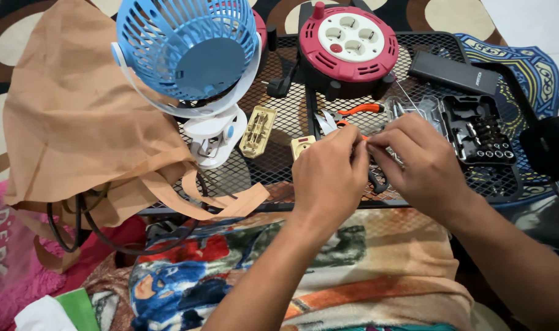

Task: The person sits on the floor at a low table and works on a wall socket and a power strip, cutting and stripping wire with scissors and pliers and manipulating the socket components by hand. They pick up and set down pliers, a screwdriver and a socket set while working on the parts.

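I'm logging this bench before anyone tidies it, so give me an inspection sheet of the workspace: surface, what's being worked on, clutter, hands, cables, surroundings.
Surface: black metal mesh table, partly covered by tan cloth.
Job's things: a small part pinched between both hands, too hidden to identify; thin wire runs up from them.
Clutter: blue fan, red cable reel, beige socket cover, orange-handled pliers, bit set case, black flat box.
Grippers: left hand and right hand, fingertips meeting, both closed on the part.
Cables: black cable hanging under the cloth.
Surroundings: patterned rug, printed towel on the lap.
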The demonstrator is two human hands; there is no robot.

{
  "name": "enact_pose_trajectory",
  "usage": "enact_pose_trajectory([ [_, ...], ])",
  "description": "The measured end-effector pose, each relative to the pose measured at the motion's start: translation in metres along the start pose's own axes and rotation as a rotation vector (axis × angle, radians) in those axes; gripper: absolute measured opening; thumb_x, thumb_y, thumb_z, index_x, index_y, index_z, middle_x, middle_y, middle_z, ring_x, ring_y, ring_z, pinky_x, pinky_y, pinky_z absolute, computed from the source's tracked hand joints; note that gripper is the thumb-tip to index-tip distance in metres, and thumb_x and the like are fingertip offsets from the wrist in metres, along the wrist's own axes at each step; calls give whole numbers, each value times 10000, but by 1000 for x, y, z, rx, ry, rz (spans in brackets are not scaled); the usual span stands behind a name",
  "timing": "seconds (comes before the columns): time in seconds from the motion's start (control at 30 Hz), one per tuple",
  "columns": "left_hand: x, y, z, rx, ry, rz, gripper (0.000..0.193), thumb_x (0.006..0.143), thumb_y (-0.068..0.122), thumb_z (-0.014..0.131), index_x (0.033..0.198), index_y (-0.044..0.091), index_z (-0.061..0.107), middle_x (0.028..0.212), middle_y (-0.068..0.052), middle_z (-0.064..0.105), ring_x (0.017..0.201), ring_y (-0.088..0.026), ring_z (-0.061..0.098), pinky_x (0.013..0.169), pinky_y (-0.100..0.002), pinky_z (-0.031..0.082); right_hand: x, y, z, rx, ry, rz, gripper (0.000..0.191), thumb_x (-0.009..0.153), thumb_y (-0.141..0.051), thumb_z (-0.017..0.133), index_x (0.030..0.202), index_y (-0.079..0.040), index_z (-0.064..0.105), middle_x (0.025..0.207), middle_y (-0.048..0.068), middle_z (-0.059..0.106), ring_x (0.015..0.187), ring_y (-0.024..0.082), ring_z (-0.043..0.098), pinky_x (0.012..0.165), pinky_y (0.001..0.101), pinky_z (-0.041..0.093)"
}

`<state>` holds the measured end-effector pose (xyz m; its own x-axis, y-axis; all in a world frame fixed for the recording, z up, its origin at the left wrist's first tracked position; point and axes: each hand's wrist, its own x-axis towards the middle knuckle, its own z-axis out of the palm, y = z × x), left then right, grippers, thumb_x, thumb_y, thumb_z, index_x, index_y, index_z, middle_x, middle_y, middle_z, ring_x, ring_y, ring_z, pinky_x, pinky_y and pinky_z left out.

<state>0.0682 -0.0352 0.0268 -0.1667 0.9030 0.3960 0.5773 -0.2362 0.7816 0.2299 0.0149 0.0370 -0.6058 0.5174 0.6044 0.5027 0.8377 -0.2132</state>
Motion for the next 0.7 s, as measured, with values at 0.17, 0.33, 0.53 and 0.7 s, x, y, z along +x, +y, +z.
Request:
enact_pose_trajectory([
  [0.17,-1,3,6,52,27,14,161,976,200,610,910,55,626,871,-142,702,799,-388,671,673,-521,477,-3,-1,0,19,-12,33,156,852,-7,772,973,7,675,941,139,613,887,321,624,772,407,513],
  [0.33,2,2,-7,-207,-91,-32,164,938,208,631,959,57,690,805,-142,714,746,-333,696,643,-432,512,1,12,-10,149,-65,163,144,842,-11,773,977,-23,723,977,103,674,872,242,687,754,336,542],
  [0.53,10,1,-21,-306,-222,-16,165,936,200,636,949,49,700,757,-119,716,675,-246,710,632,-357,522,2,20,-15,250,-98,179,138,829,-29,792,950,-35,725,985,75,695,875,202,705,763,309,553],
  [0.7,9,0,-19,-277,-216,-72,176,923,198,648,944,31,700,736,-139,708,662,-272,706,623,-378,526,2,19,-13,205,-106,166,141,827,-29,793,952,-27,728,988,76,700,874,200,708,763,304,550],
])
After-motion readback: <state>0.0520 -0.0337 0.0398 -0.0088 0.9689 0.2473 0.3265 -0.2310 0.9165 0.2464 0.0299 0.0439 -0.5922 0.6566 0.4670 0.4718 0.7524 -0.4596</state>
